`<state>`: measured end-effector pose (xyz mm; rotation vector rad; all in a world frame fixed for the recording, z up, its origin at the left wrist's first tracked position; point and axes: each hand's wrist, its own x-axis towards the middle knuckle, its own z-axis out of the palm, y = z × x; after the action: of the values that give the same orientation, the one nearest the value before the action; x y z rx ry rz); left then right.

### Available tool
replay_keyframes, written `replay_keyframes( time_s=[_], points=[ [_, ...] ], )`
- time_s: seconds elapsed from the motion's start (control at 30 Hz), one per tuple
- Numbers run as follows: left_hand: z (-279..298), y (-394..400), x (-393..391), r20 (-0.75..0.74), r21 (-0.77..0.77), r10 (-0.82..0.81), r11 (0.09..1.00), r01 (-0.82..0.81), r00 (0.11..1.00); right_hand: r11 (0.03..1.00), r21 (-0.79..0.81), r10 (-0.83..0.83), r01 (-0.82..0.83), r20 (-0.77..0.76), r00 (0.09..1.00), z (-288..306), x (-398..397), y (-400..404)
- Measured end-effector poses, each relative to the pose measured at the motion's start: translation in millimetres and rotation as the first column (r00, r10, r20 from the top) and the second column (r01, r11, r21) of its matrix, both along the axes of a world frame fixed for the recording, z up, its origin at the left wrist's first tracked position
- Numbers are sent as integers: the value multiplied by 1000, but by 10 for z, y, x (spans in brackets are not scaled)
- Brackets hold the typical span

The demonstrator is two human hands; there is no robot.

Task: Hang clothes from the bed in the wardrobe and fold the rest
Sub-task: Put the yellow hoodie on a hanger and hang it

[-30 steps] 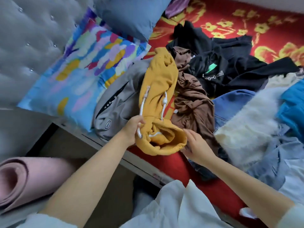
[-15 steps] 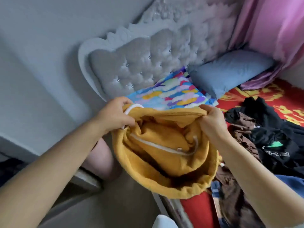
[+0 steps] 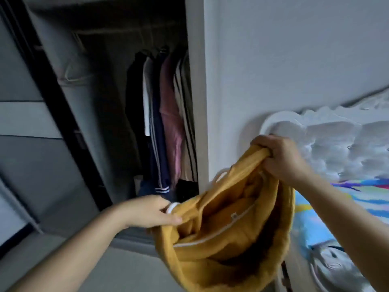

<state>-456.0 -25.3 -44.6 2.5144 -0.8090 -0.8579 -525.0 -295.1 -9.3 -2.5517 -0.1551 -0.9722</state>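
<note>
the open wardrobe (image 3: 117, 102) fills the left of the frame, its sliding door (image 3: 25, 127) pushed aside and a row of hung garments (image 3: 166, 123) crowded against its right post (image 3: 197, 91). to the right of that post the tufted headboard (image 3: 328, 148) and a bright patterned pillow (image 3: 315, 218) mark the bed's edge. you hold the mustard hoodie (image 3: 227, 228) low in front of the wardrobe's right post, clear of the bed, its opening stretched between your hands. your left hand (image 3: 151, 211) pinches the rim and a white drawcord (image 3: 172, 207); your right hand (image 3: 280, 157) is fisted on the opposite rim, the two well apart. keep the opening taut for a hanger, though none is seen. free room on the rail looks to lie left of the hung garments; mind the post beside your left hand.
</note>
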Motion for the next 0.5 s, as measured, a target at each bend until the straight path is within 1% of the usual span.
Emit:
replay_keyframes(
  time_s=[0.07, 0.13, 0.17, 0.23, 0.3, 0.37, 0.4, 0.43, 0.47, 0.5],
  points=[
    [-56, 543, 26, -64, 11, 122, 993, -121, 991, 962, -273, 67, -18, 169, 983, -14, 305, 376],
    [-146, 858, 109, -105, -37, 256, 965, -261, 961, 917, -397, 152, -39, 258, 954, -62, 517, 570],
    [-194, 1031, 169, -82, -85, 319, 942, -325, 944, 899, -430, 225, -84, 289, 931, -94, 633, 683],
    [-256, 1249, 301, -53, -233, 422, 876, -422, 905, 883, -436, 329, -174, 311, 892, -124, 844, 904],
    [-293, 1266, 449, -55, -361, 501, 797, -485, 864, 908, -325, 372, -263, 341, 864, -115, 1011, 1053],
    [-303, 1246, 660, -48, -454, 509, 755, -473, 860, 923, -189, 382, -335, 372, 846, -81, 1264, 1230],
    [-316, 1207, 757, -15, -483, 498, 756, -442, 867, 925, -176, 380, -337, 384, 842, -58, 1367, 1306],
    [-312, 1182, 912, 47, -492, 481, 774, -399, 875, 926, -202, 376, -320, 404, 834, -14, 1533, 1409],
    [-335, 1124, 1018, 110, -485, 458, 799, -355, 882, 922, -251, 378, -295, 422, 824, 21, 1645, 1479],
    [-337, 1057, 1097, 138, -507, 430, 804, -309, 892, 911, -302, 393, -279, 436, 810, 61, 1756, 1556]
  ],
)
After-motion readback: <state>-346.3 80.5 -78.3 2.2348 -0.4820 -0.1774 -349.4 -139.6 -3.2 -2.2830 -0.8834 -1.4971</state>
